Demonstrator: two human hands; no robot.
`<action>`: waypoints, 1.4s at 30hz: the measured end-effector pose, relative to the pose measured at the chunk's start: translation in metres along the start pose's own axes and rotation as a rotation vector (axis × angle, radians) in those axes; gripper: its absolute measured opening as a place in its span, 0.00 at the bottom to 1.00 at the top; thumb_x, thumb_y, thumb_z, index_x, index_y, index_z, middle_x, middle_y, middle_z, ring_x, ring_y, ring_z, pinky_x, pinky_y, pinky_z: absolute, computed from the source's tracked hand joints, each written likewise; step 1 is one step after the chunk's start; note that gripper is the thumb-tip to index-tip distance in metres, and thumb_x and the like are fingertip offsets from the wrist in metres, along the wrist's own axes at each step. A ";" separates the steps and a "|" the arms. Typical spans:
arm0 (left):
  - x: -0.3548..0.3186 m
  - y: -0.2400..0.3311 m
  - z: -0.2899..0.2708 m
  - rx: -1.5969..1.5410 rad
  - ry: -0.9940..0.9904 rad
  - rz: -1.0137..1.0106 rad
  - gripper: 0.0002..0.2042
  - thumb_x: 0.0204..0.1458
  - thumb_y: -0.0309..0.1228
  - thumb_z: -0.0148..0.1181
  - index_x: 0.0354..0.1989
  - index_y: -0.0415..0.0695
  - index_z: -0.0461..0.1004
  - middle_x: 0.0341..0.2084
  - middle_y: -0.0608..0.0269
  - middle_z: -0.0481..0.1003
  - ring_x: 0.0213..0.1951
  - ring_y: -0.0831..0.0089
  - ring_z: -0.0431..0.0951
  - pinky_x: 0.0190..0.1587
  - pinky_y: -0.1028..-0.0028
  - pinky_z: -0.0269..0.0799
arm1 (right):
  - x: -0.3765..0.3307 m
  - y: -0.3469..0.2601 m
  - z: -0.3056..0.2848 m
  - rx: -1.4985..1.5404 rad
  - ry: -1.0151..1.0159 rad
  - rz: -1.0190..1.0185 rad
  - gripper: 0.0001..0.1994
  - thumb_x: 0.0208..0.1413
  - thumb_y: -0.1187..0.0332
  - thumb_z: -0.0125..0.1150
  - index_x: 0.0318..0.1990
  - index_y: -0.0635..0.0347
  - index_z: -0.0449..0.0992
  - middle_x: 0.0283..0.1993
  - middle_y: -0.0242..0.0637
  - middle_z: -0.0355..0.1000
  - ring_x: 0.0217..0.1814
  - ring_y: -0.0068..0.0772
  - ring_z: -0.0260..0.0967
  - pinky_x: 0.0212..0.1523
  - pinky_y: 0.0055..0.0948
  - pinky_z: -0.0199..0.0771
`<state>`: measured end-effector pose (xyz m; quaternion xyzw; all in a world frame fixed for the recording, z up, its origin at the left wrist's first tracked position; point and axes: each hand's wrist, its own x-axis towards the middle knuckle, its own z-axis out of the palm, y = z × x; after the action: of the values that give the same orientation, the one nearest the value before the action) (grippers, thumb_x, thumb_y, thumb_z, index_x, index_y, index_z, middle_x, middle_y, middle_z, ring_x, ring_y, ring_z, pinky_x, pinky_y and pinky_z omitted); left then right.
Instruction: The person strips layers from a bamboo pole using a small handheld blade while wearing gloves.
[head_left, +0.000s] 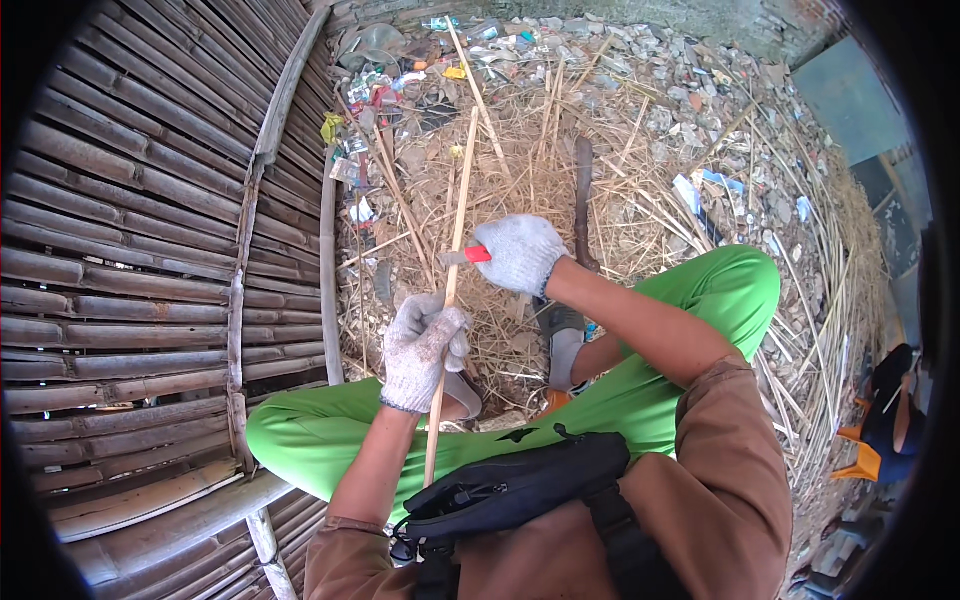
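A long, pale bamboo strip [464, 195] runs up and away from my lap, slightly tilted to the right. My gloved left hand [424, 345] is closed around it below the middle. In my gloved right hand [524, 252] is a knife [478, 255] with a red handle, most of which the fingers hide. Its short, flat blade lies across the strip, just above my left hand. Both gloves are whitish knit, and the left one looks dirtier.
A bamboo slat wall [130, 260] stands along the left. Shavings [520, 190] cover the ground, with loose strips, a dark stick [584, 200] and scattered litter. A black bag [515, 490] rests at my waist above green trousers. An orange chair [858, 455] is at the far right.
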<state>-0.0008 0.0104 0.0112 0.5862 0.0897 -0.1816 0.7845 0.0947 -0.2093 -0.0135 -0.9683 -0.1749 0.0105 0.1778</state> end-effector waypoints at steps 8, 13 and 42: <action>-0.021 0.002 0.012 -0.025 -0.084 -0.030 0.11 0.66 0.22 0.62 0.53 0.38 0.70 0.29 0.55 0.80 0.20 0.78 0.75 0.16 0.79 0.68 | 0.038 0.062 -0.034 -0.004 0.061 0.305 0.17 0.60 0.53 0.58 0.42 0.54 0.86 0.43 0.49 0.84 0.47 0.55 0.84 0.50 0.53 0.84; -0.024 -0.003 0.015 0.142 -0.183 -0.091 0.11 0.66 0.22 0.63 0.53 0.36 0.70 0.34 0.53 0.81 0.22 0.77 0.76 0.17 0.78 0.70 | 0.047 0.135 -0.061 -0.010 0.110 0.533 0.20 0.63 0.52 0.54 0.44 0.56 0.86 0.47 0.51 0.84 0.51 0.56 0.83 0.55 0.52 0.82; -0.011 -0.004 0.007 -0.032 0.047 0.040 0.11 0.62 0.19 0.66 0.50 0.39 0.75 0.28 0.60 0.78 0.23 0.77 0.77 0.18 0.79 0.71 | 0.012 0.031 -0.013 0.001 0.068 0.110 0.14 0.59 0.54 0.60 0.34 0.54 0.82 0.32 0.48 0.81 0.38 0.57 0.82 0.41 0.56 0.82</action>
<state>-0.0128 0.0044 0.0131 0.5794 0.0995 -0.1506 0.7948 0.1173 -0.2363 -0.0117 -0.9762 -0.1152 -0.0123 0.1832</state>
